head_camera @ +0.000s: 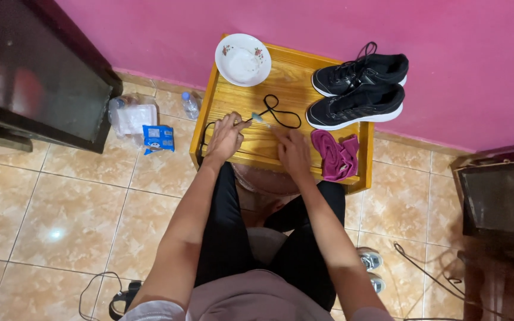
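Around me: pink wall (304,24) behind; beige tiled floor (49,220), glossy, with a light spot; low wooden surface (233,98) against the wall; dark cabinet (37,71) to my left; dark furniture (498,208) to my right; cable (423,267) on floor.

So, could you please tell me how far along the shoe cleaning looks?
Done: a black lace lies out on the wooden table. In hand: left hand holds a small brush; right hand presses the table. Left: both black shoes and the pink cloth sit untouched.
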